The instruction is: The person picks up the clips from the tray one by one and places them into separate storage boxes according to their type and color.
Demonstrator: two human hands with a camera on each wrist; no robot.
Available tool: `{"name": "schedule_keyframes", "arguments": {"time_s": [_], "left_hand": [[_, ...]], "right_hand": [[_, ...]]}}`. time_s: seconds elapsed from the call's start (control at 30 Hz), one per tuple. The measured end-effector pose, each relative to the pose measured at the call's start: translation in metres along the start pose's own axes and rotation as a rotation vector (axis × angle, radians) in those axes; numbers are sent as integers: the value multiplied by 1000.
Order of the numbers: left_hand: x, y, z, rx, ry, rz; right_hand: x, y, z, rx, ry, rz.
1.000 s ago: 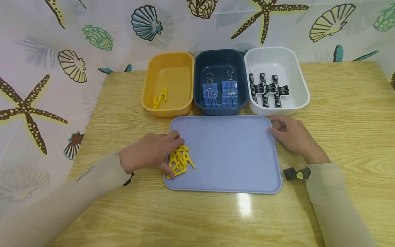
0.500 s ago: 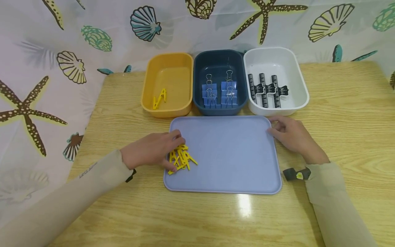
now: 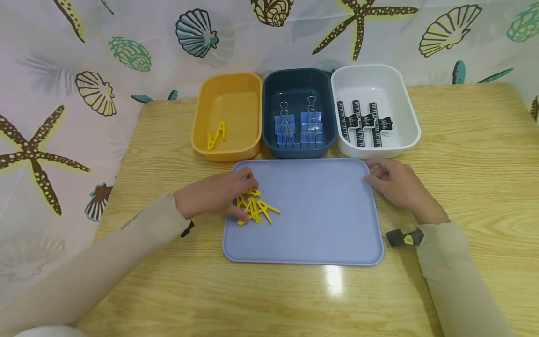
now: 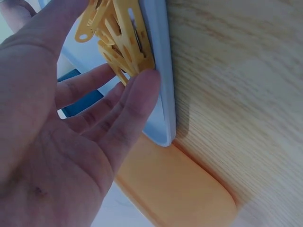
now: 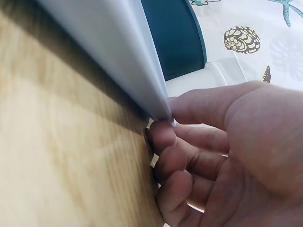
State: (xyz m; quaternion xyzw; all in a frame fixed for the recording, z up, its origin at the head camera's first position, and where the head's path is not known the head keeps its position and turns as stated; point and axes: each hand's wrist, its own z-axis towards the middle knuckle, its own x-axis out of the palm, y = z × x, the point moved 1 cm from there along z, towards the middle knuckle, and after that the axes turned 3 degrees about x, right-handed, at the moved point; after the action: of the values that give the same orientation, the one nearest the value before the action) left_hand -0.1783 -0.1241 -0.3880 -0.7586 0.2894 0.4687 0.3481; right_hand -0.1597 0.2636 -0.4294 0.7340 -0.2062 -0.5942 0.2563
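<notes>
My left hand (image 3: 219,193) spans a loose pile of yellow clothespins (image 3: 255,208) on the left part of a pale blue tray (image 3: 313,229). Its thumb lies at the near side and its fingers at the far side; part of the pile is hidden under them. In the left wrist view the fingertips (image 4: 147,82) touch the clothespins beside the tray's rim. At the tray's far right corner, my right hand (image 3: 397,185) pinches the rim. The right wrist view shows thumb and curled fingers at the tray edge (image 5: 135,61).
Behind the tray stand three bins side by side. The yellow bin (image 3: 193,128) holds yellow clothespin pieces (image 3: 216,135), the dark blue bin (image 3: 299,71) several blue binder clips (image 3: 311,128), and the white bin (image 3: 406,117) three black ruler-patterned clips (image 3: 375,124). A shell-print cloth (image 3: 252,51) hangs behind.
My left hand has slid away from me and to the right, pushing the clothespins with it over the tray; the pile has spread a little. The right hand stays at the corner.
</notes>
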Motion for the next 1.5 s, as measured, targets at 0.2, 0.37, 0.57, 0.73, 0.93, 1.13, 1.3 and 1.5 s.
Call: {"name": "schedule_keyframes", "arguments": {"time_s": [0.2,0.37,0.57,0.73,0.93,1.13,1.3,1.5], "left_hand": [[-5,2,10,-26,13,-5],[-11,4,20,-30,14,-2],[-14,7,27,-34,13,13],[-17,7,29,-56,27,64],[-18,2,27,-20,-8,154],[-19,-9,29,57,-51,277],[-18,-19,30,88,-57,319],[-13,-26,31,109,-65,310]], "right_hand": [[0,0,0,-1,-3,-3],[1,-1,0,-8,-8,-3],[1,0,0,-10,-9,-6],[1,1,-1,-7,-6,-9],[1,0,-2,-7,-16,-16],[1,0,-1,-4,-11,-17],[1,0,0,0,-8,-24],[1,1,-1,-3,-10,-18]]}}
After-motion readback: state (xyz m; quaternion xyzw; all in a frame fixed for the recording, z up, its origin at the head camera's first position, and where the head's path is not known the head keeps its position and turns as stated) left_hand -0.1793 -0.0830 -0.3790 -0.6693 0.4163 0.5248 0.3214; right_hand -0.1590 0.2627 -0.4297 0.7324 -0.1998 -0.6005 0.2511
